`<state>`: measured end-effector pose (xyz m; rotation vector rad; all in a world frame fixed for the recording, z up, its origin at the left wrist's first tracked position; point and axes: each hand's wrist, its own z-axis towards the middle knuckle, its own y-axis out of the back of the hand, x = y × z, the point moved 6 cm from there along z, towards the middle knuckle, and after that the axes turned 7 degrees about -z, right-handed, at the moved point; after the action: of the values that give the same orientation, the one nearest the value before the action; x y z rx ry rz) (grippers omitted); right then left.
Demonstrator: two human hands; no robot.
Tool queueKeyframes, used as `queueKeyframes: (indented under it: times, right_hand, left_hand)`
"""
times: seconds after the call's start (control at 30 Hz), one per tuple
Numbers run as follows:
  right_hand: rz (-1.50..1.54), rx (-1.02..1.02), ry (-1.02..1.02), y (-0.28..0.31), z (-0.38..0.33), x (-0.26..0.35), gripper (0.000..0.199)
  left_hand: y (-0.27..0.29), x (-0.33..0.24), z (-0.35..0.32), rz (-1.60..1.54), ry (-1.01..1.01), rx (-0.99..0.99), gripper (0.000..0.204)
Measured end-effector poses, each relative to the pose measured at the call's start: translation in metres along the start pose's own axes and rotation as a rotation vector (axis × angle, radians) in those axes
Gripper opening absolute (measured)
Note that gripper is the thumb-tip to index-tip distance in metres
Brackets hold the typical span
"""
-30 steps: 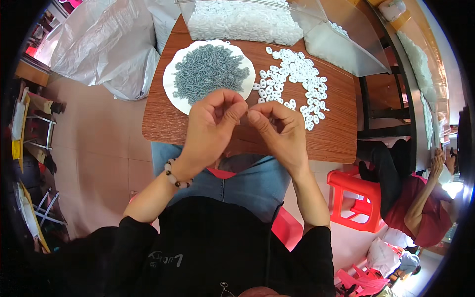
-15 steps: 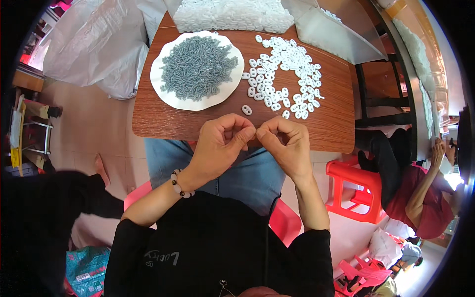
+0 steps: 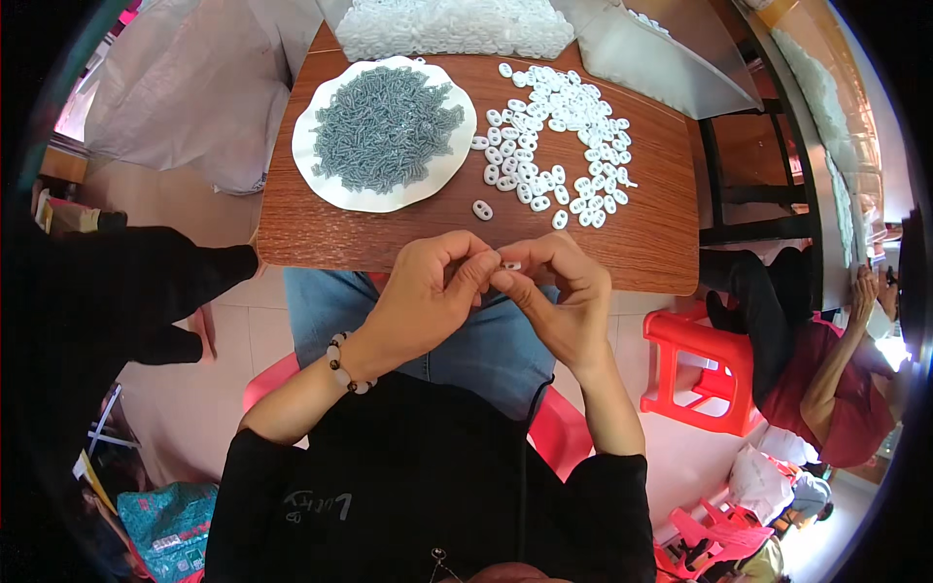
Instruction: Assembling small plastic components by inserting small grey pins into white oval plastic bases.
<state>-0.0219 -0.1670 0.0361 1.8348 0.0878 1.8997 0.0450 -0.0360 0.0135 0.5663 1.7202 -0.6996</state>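
Just over the near edge of the table (image 3: 651,243), the right hand (image 3: 566,291) pinches a small white piece (image 3: 511,265) beside the fingertips of the left hand (image 3: 432,293), bare wood between them and the plate (image 3: 445,177). The left's curled fingers mask anything they may hold; I can't tell.

At the table's (image 3: 369,233) near edge, fingers (image 3: 480,265) partly hide a white piece (image 3: 511,265). At its far edge, a white heap (image 3: 452,31) is cropped.
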Motion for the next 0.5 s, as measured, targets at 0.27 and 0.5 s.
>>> queueKeyframes:
  times: [0.27,0.5]
  right_hand:
    - [-0.27,-0.078,0.315,0.003,-0.002,0.022,0.006]
    - [-0.247,-0.057,0.275,-0.001,-0.005,0.013,0.005]
  left_hand:
    - [-0.001,0.01,-0.004,-0.33,0.184,0.077,0.022]
    - [-0.003,0.024,-0.006,-0.542,0.247,0.087,0.02]
